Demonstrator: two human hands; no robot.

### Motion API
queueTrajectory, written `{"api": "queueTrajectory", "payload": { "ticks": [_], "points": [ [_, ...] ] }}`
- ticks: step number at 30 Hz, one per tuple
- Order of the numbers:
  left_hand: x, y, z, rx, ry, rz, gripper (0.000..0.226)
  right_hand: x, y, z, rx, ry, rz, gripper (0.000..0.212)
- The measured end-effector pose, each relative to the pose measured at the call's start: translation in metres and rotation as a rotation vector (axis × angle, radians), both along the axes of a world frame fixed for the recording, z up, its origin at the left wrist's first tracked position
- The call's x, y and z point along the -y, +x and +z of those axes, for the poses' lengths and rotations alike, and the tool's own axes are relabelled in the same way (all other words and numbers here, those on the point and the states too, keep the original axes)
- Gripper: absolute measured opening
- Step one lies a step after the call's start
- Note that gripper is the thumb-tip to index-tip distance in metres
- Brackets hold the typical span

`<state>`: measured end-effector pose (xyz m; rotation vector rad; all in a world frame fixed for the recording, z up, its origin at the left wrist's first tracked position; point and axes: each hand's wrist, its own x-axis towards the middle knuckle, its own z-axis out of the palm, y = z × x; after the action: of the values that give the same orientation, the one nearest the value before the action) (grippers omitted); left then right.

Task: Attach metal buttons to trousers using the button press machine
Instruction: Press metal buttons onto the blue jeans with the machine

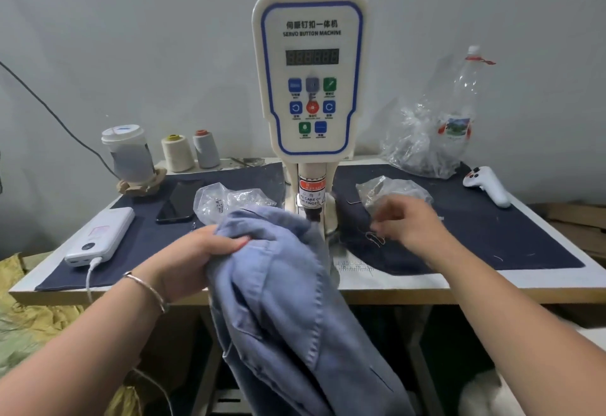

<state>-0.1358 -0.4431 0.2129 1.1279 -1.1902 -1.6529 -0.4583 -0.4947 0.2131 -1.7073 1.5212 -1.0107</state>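
At frame centre, my left hand grips the blue trousers below the servo button machine. My right hand hovers right of it, blurred; I cannot tell its grip.

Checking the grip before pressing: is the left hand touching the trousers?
Touching. The head view shows the left hand gripping the blue trousers, thumb pressed over bunched fabric.

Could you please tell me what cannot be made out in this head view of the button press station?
- Right hand: motion-blurred, so whether its fingertips pinch a button is unclear.
- Press point under the machine: hidden by the trousers that the left hand grips.
- Display digits: too dim and blurred to read.
- Contents of the small bag by the right hand: too small to identify.
- Trouser legs: cut off by the bottom edge.
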Motion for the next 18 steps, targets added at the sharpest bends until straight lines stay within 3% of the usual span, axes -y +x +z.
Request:
{"api": "queueTrajectory", "payload": {
  "ticks": [3, 7, 13, 18],
  "points": [
    [0.019, 0.019, -0.01, 0.069, 0.012, 0.328, 0.025, 0.026, -0.036, -0.034, -0.269, -0.047, -0.337, 0.01],
    [0.048, 0.02, -0.035, 0.372, 0.079, 0.661, 0.022, 0.051, -0.043, -0.059, -0.529, -0.081, -0.377, 0.024],
    [0.069, 0.002, -0.06, 0.613, 0.058, 0.536, 0.026, 0.083, -0.024, -0.066, -0.64, 0.018, -0.367, 0.026],
    [0.068, 0.021, -0.059, 0.54, 0.115, 0.386, 0.02, 0.092, -0.025, -0.073, -0.628, 0.049, -0.373, 0.014]
  ]
}}
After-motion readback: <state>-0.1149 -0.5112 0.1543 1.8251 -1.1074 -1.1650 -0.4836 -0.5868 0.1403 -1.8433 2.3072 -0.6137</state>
